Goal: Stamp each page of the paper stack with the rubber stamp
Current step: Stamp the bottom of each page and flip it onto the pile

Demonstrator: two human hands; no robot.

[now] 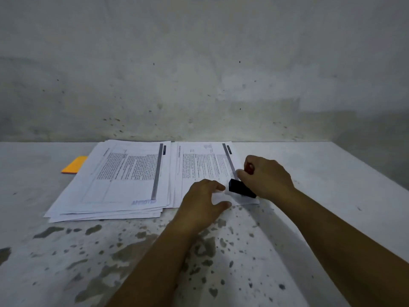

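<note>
Pressing the black rubber stamp (241,189) onto the near right corner of the right-hand page (203,171), I curl my right hand (266,177) closed around its handle, wrist bent down and forearm running back to the near right. My left hand (204,199) lies just left of it, fingers loosely spread flat on the paper's near edge. The fanned stack (119,182) sits left, an orange pad (74,165) beyond it on the table (309,218).

A single wide-angle head view looks forward and down along both forearms at the stained grey concrete bench (66,251), close by; the bare grey wall (199,63) fills the upper half of the frame.
</note>
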